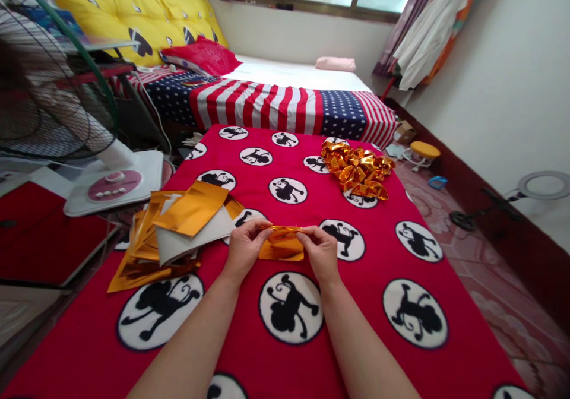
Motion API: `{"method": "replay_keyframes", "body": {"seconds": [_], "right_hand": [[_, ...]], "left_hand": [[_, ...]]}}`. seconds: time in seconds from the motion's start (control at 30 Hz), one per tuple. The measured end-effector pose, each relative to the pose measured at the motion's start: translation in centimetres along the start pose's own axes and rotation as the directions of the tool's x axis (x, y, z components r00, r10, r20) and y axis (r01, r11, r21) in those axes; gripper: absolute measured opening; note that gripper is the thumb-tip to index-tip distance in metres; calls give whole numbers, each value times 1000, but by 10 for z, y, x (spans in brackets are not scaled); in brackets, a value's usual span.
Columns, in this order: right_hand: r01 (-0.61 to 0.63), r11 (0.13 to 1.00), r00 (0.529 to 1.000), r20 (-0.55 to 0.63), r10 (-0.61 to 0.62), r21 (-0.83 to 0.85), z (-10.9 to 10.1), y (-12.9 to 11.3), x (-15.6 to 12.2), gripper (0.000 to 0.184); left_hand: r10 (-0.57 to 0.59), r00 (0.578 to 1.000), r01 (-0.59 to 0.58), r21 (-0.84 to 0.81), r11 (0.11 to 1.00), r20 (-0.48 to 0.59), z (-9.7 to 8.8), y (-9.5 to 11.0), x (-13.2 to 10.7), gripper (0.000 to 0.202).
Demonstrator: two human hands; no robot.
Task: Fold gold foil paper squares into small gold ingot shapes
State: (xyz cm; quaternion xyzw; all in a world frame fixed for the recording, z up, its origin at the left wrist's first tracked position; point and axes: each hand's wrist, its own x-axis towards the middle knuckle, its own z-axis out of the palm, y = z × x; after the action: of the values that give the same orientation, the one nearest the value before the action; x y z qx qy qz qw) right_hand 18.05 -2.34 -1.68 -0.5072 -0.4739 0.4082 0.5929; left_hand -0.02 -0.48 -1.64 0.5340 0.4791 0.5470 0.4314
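Across the red blanket-covered surface (383, 304), a loose stack of gold sheets (178, 227) lies at the left within reach, and a heap of folded gold pieces (358, 170) sits far right. Left hand (244, 246) and right hand (321, 249) each pinch one end of a gold sheet (281, 246) at centre, a grip that holds its fold tight.

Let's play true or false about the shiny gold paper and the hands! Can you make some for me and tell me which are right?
1. The left hand and right hand both pinch one gold foil piece. True.
2. The crumpled gold pile lies left of the hands. False: it lies further off on the right. The flat gold sheets are on the left.
3. The blanket is red with black monkey shapes in white circles. True.
4. The fan stands on the right side. False: it stands on the left.
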Motion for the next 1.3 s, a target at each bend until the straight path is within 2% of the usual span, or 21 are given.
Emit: {"method": "replay_keyframes", "body": {"seconds": [0.17, 0.37, 0.47, 0.63, 0.73, 0.9, 1.07, 1.2, 1.3], "right_hand": [[-56, 996, 998, -11, 56, 66, 1, -1, -1, 11], [112, 993, 994, 5, -112, -33, -1, -3, 1, 6], [119, 992, 993, 8, -119, -49, -3, -2, 1, 6], [114, 992, 993, 23, -113, -49, -2, -4, -1, 7], [53, 998, 998, 31, -53, 16, -1, -7, -2, 7], [-84, 982, 996, 23, 82, 168, 0, -10, 0, 37], [-155, 965, 988, 51, 147, 212, -3, -12, 1, 29], [-145, 964, 989, 40, 140, 222, -4, -15, 1, 28], [-150, 960, 987, 85, 134, 236, -5, -17, 2, 30]], "left_hand": [[36, 999, -37, 40, 999, 21, -1, -1, 0, 15], [54, 997, -56, 24, 998, 50, -1, 3, 0, 21], [76, 994, -79, 33, 996, 73, 1, 9, -2, 24], [115, 987, -130, 138, 982, 109, 0, 14, -3, 14], [129, 989, -138, 132, 982, 76, 0, 14, -4, 7], [174, 981, -184, 152, 971, 81, -1, 14, -5, 5], [208, 974, -222, 182, 958, 94, -1, 15, -6, 7], [223, 971, -236, 177, 956, 91, -1, 17, -7, 8], [226, 970, -238, 174, 956, 89, -1, 20, -7, 6]]}}
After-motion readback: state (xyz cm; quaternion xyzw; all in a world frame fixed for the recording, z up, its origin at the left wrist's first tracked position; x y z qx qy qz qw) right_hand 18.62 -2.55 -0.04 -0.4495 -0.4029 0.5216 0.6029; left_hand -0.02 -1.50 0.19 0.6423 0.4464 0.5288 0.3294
